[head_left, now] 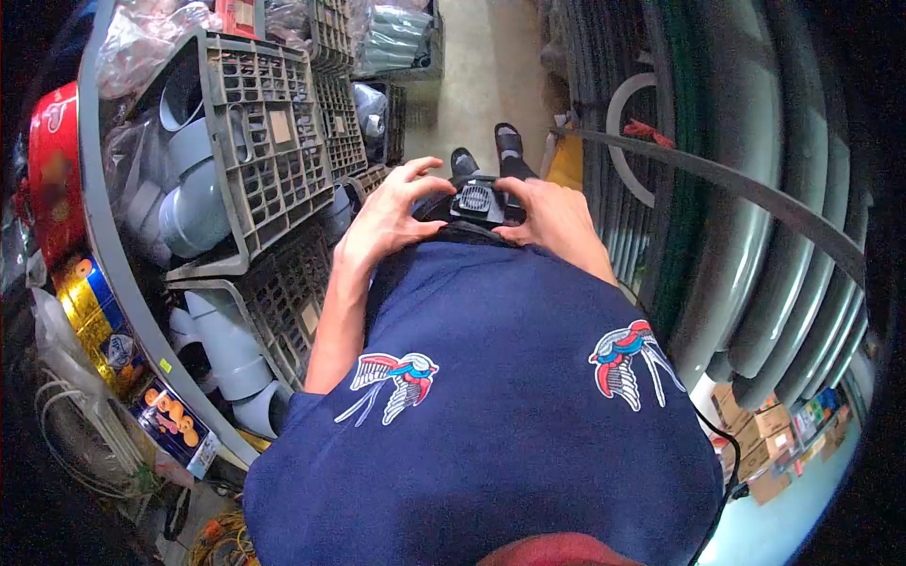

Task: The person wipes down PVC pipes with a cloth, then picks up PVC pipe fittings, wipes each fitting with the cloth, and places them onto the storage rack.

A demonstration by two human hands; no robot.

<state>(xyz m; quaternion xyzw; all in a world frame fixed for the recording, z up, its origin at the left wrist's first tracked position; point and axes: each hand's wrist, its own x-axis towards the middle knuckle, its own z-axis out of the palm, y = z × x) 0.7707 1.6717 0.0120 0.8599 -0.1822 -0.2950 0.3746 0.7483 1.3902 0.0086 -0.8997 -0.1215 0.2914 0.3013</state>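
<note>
At my waist is a small black box-shaped device (478, 200) with a round grille on its face; what kind it is I cannot make out. My left hand (389, 209) holds its left side, the fingers curved above and the thumb below. On the opposite side my right hand (557, 215) grips the edge, with the index finger at the upper corner and the thumb near the lower one. Dark fabric shows just under the device. Below my hands spreads the navy shirt (510, 377) with two embroidered birds.
Black plastic crates (274, 132) stacked on my left hold grey pipe fittings (196, 212). Long grey pipes (746, 189) stand at my right behind a dark strap (727, 179). Cardboard boxes (760, 439) sit at lower right. My sandalled feet (508, 141) are on the aisle floor (472, 75).
</note>
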